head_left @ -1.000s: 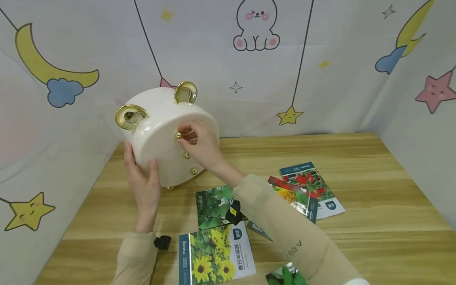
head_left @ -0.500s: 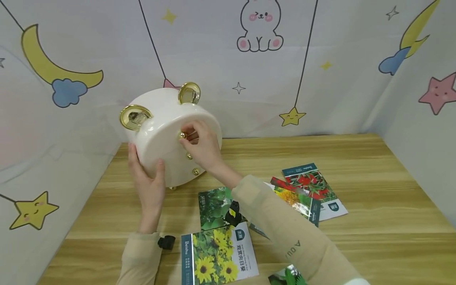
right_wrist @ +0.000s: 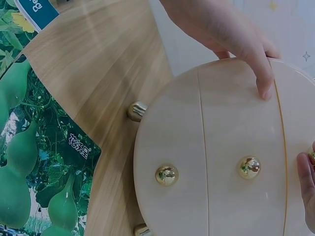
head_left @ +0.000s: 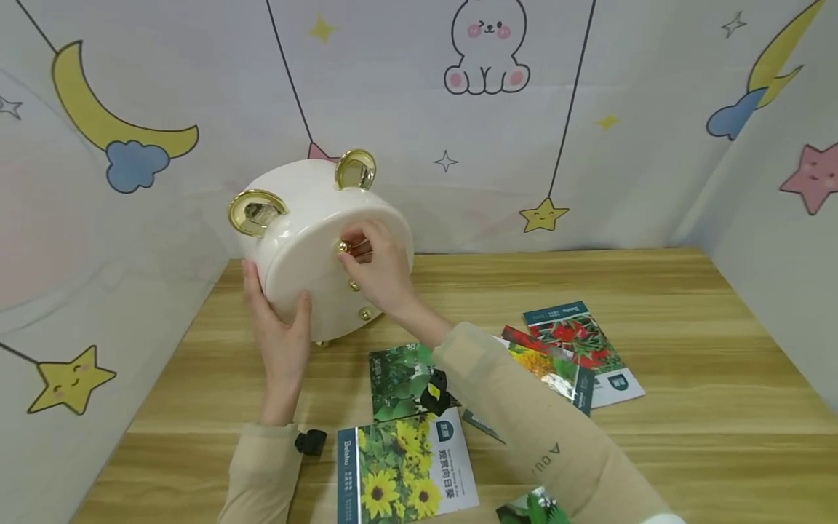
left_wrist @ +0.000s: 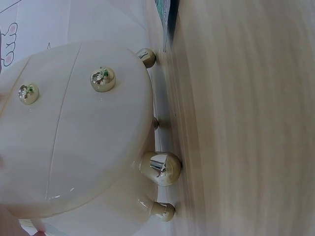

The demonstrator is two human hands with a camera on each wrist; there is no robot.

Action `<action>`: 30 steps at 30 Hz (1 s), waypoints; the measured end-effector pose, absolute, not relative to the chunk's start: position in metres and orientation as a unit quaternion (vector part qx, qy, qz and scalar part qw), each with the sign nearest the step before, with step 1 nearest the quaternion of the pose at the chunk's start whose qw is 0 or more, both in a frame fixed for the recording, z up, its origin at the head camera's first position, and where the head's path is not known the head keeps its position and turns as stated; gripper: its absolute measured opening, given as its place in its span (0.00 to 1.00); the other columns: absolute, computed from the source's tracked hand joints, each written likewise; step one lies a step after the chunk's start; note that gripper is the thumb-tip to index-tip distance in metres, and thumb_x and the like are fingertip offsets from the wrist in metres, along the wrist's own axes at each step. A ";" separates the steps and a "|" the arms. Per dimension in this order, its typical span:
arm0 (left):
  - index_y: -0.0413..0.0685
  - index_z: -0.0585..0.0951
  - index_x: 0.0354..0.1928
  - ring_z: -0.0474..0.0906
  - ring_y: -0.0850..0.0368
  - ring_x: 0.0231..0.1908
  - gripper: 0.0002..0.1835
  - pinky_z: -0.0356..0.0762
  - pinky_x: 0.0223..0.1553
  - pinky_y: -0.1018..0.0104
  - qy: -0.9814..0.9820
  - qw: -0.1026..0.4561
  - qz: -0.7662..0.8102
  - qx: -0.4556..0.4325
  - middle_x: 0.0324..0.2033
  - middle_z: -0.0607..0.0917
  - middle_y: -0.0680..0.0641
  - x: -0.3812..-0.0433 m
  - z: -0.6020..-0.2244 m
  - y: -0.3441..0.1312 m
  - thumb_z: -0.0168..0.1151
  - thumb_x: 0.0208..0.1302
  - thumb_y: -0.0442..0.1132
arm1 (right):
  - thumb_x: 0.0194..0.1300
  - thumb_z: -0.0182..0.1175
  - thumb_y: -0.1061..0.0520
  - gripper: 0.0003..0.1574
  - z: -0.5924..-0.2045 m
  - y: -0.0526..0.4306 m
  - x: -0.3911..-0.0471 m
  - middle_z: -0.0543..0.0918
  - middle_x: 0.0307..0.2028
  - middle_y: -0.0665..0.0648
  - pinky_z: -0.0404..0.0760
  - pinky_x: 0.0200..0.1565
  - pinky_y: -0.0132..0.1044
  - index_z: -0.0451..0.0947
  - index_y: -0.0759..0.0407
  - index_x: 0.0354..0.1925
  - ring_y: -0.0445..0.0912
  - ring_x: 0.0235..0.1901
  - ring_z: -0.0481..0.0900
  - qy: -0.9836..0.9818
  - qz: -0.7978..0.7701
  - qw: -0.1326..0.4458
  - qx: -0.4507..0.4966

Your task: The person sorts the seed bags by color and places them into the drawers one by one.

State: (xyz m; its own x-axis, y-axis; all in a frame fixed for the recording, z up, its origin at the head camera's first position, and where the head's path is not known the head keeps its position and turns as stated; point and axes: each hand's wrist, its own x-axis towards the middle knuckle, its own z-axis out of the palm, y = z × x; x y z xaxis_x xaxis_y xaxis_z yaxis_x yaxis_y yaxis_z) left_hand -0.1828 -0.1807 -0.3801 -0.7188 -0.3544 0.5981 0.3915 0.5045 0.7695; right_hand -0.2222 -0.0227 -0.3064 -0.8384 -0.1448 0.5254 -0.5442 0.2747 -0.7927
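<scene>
White box (head_left: pixel 310 255) sits left of centre in the head view, on table (head_left: pixel 694 342). Right hand (head_left: pixel 381 276) pinches its top gold knob (head_left: pixel 342 247); left hand (head_left: pixel 283 346) grips its lower-left rim.

The left wrist view's left edge cuts off part of the white cabinet (left_wrist: pixel 103 132).

Head view faces forward-down, white drawer box (head_left: pixel 308 266) centre-left. Wrist views close, rolled sideways, sharing its gold knobs (left_wrist: pixel 103 79).
</scene>
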 end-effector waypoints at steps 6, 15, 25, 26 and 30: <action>0.60 0.49 0.70 0.44 0.64 0.71 0.42 0.49 0.70 0.58 -0.784 0.383 -0.489 -0.012 0.71 0.49 0.56 -0.184 -0.379 -0.178 0.60 0.58 0.38 | 0.56 0.61 0.65 0.13 -0.306 -0.018 -0.220 0.77 0.41 0.58 0.80 0.37 0.22 0.74 0.63 0.41 0.45 0.35 0.80 -0.774 0.564 0.179 0.226; 0.59 0.50 0.70 0.44 0.62 0.71 0.42 0.48 0.70 0.57 -0.784 0.394 -0.480 -0.022 0.71 0.49 0.54 -0.185 -0.380 -0.181 0.60 0.57 0.38 | 0.56 0.61 0.65 0.13 -0.306 -0.017 -0.217 0.75 0.41 0.59 0.80 0.37 0.22 0.73 0.64 0.41 0.46 0.35 0.80 -0.761 0.578 0.171 0.241; 0.56 0.50 0.70 0.44 0.62 0.71 0.42 0.48 0.71 0.57 -0.787 0.395 -0.472 -0.027 0.71 0.49 0.57 -0.185 -0.380 -0.182 0.61 0.57 0.38 | 0.54 0.61 0.67 0.13 -0.308 -0.012 -0.210 0.75 0.41 0.60 0.81 0.37 0.24 0.73 0.65 0.41 0.46 0.34 0.80 -0.754 0.582 0.175 0.248; 0.56 0.50 0.70 0.44 0.62 0.71 0.42 0.48 0.71 0.58 -0.788 0.396 -0.472 -0.027 0.71 0.49 0.57 -0.185 -0.380 -0.182 0.61 0.57 0.37 | 0.54 0.61 0.67 0.13 -0.309 -0.012 -0.210 0.75 0.41 0.60 0.81 0.37 0.24 0.73 0.65 0.41 0.46 0.34 0.80 -0.754 0.582 0.176 0.250; 0.55 0.50 0.70 0.45 0.61 0.71 0.43 0.49 0.70 0.57 -0.785 0.398 -0.474 -0.028 0.71 0.50 0.53 -0.184 -0.380 -0.182 0.62 0.56 0.35 | 0.54 0.62 0.67 0.13 -0.310 -0.009 -0.207 0.76 0.40 0.60 0.81 0.36 0.26 0.73 0.65 0.40 0.47 0.34 0.80 -0.747 0.588 0.180 0.253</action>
